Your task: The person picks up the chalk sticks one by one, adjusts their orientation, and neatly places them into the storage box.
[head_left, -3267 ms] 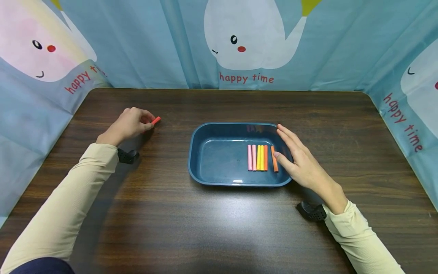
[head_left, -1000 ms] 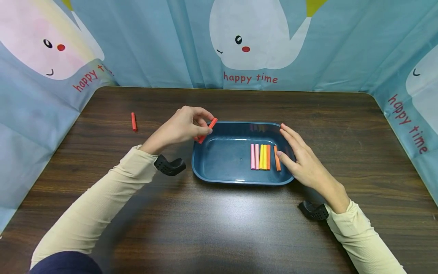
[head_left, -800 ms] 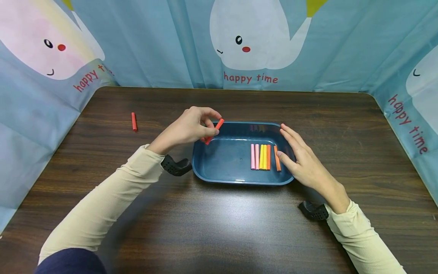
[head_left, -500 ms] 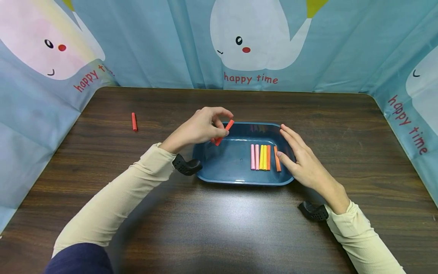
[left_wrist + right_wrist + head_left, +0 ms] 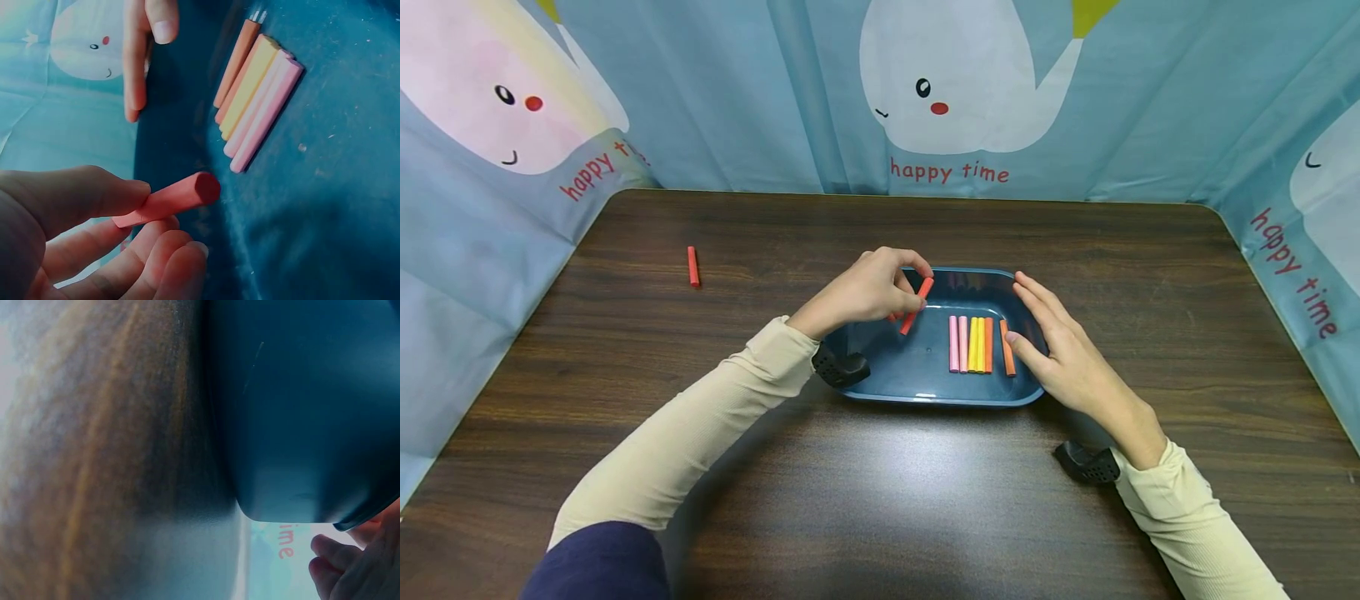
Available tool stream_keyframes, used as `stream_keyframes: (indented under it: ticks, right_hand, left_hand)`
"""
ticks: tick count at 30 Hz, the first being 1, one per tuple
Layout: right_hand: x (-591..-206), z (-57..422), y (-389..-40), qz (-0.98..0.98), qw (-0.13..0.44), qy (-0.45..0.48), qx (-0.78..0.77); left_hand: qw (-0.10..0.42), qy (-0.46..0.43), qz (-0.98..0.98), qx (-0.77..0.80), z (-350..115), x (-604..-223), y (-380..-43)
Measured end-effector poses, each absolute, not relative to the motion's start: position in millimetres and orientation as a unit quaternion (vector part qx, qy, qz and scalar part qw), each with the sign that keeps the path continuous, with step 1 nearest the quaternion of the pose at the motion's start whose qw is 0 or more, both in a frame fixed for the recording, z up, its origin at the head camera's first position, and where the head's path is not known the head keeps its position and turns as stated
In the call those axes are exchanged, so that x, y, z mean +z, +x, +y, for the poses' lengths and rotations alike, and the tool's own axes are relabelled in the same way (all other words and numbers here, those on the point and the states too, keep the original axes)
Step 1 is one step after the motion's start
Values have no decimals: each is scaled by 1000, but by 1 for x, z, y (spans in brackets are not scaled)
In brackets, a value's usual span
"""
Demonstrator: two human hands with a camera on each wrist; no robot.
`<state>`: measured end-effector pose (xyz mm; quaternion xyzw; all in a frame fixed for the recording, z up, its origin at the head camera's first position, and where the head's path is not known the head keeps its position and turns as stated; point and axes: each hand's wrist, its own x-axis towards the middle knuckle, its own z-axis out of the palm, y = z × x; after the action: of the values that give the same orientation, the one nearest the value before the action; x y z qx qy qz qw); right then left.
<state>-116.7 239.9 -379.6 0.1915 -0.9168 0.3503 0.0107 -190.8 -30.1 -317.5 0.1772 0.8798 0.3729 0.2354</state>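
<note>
My left hand point(image 5: 880, 287) is over the left half of a dark blue plastic tray point(image 5: 925, 403), pinching a red chalk stick point(image 5: 917, 306) between thumb and fingertips. The left wrist view has this red stick's blunt end toward the camera, tilted above the tray floor. Inside the tray's right half lie two pink chalk sticks point(image 5: 958, 343), yellow ones point(image 5: 977, 344) and an orange one point(image 5: 988, 344) side by side. Another orange stick point(image 5: 1007, 347) leans slightly apart, by my right thumb. My right hand point(image 5: 1063, 354) rests with extended fingers on the tray's right rim.
A second red chalk stick point(image 5: 693, 267) lies alone on the dark wooden table point(image 5: 760, 467), left of the tray. A light blue curtain point(image 5: 715, 100) with cartoon prints hangs along the back and sides.
My left hand has carried the red stick rightward from the table's left side to over the tray, lowering lately. The other red stick came into view. My right hand has stayed at the rim.
</note>
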Motion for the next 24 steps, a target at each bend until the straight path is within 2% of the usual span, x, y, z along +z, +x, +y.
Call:
stream_keyframes:
  ticks: [24]
  right_hand:
    - [-379, 239, -117, -916, 8, 193, 353]
  left_hand:
    - [265, 187, 889, 322, -4, -338, -190]
